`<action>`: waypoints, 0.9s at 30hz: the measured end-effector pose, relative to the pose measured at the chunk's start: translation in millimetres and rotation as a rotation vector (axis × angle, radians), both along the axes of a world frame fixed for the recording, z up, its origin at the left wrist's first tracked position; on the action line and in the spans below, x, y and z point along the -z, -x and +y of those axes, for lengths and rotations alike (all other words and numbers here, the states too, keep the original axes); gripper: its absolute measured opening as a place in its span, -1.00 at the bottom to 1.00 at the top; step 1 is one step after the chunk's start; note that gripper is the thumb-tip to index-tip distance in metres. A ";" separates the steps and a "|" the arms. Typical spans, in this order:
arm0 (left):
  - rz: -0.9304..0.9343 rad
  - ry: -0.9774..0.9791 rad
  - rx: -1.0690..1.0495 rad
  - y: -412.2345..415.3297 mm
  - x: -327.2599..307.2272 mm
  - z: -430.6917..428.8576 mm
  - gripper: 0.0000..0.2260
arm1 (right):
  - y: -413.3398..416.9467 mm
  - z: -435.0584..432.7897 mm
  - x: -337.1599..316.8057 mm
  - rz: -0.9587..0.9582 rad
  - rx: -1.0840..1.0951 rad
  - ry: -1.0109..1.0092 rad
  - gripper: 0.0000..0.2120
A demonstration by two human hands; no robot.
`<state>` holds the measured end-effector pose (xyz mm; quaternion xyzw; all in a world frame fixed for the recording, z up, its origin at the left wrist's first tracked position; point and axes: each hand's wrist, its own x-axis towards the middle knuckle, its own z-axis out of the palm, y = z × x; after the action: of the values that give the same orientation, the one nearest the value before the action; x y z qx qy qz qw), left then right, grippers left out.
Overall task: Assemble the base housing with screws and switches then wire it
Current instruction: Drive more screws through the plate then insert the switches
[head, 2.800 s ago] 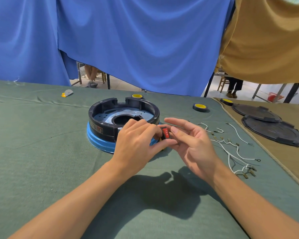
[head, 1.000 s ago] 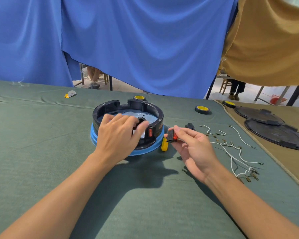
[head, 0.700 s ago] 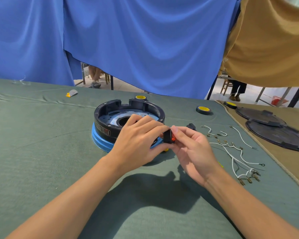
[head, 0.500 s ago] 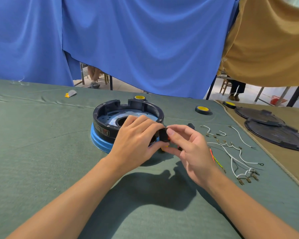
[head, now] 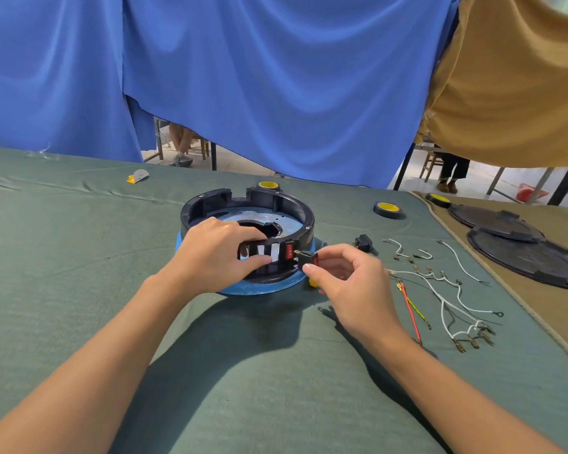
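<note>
On the desk (head: 79, 290), the base housing (head: 210, 204) is gripped by the left hand (head: 215, 253); right hand (head: 351, 283) fingers (head: 310, 268) pinch a black switch (head: 306, 256) just beside it (red switch (head: 289, 251) already seated), which likely needs squaring to an empty slot

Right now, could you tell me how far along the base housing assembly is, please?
Done: one red switch sits in the housing wall. In hand: the right hand pinches a second switch beside that wall while the left hand holds the housing. Left: open slots show next to the fitted switch, a small black part lies on the cloth, and the wires lie loose there, none connected.
</note>
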<state>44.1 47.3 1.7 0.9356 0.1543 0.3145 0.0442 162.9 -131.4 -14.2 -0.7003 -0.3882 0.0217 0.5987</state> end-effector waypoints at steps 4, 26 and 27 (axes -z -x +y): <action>0.047 0.106 -0.009 -0.6 -3.9 2.1 -0.74 | 4.3 6.2 -0.2 -0.075 -0.015 0.042 -0.84; 0.101 0.280 -0.015 0.4 -11.6 -1.6 -0.82 | 23.9 39.9 4.5 -0.144 0.161 0.102 -0.86; 0.103 0.279 -0.013 0.6 -11.3 -1.6 -0.82 | 23.7 40.5 5.0 -0.144 0.165 0.105 -0.85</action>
<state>43.5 45.7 13.0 0.9343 0.2047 0.2418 0.1636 139.3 -90.9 -19.2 -0.7600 -0.3698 -0.0577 0.5313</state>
